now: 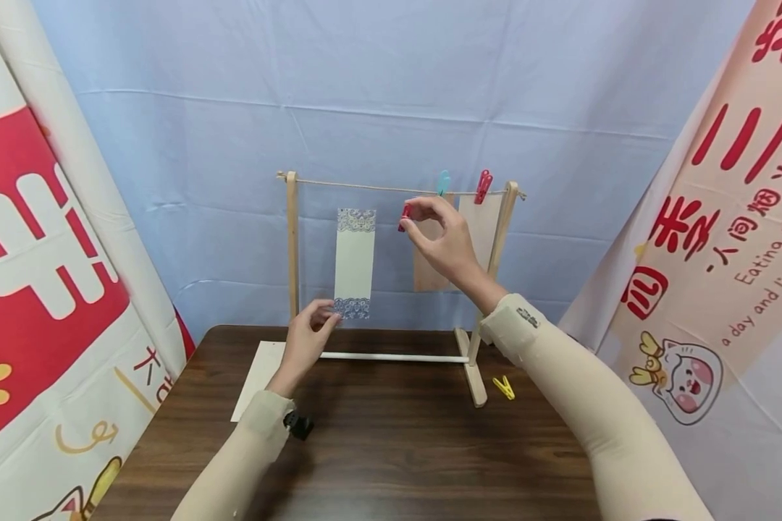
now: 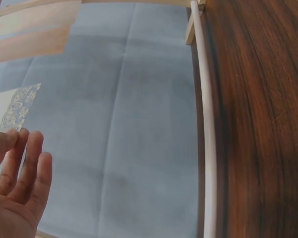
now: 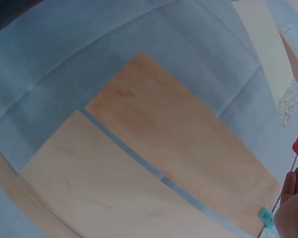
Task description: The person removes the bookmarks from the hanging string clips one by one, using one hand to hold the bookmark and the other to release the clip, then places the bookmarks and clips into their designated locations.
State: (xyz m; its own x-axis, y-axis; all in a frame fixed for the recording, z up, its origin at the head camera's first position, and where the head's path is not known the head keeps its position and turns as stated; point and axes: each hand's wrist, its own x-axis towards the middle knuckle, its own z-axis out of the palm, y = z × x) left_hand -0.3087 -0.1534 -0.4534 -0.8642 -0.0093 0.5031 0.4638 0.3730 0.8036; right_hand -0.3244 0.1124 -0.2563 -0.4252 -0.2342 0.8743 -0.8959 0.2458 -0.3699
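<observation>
My left hand [image 1: 309, 336] pinches the lower left corner of a paper strip [image 1: 354, 264] with blue lace-like patterned ends. The strip hangs upright, its top a little below the rope [image 1: 358, 187]. In the left wrist view the thumb and fingertips meet at the strip's patterned end [image 2: 21, 106]. My right hand [image 1: 446, 242] pinches a small red clothespin [image 1: 405, 217] between thumb and fingers, right of the strip. Behind that hand, a tan sheet [image 3: 188, 144] hangs under a teal clothespin [image 1: 444, 182]. A paler sheet [image 1: 481, 224] hangs beside it under another red clothespin [image 1: 484, 187].
The rope runs between two wooden posts [image 1: 292, 246], with a white rod [image 1: 391, 357] low between them. A yellow clothespin [image 1: 505, 387] lies on the dark wooden table [image 1: 417, 449], right of the stand's foot [image 1: 472, 383]. A white sheet [image 1: 255, 380] lies at left.
</observation>
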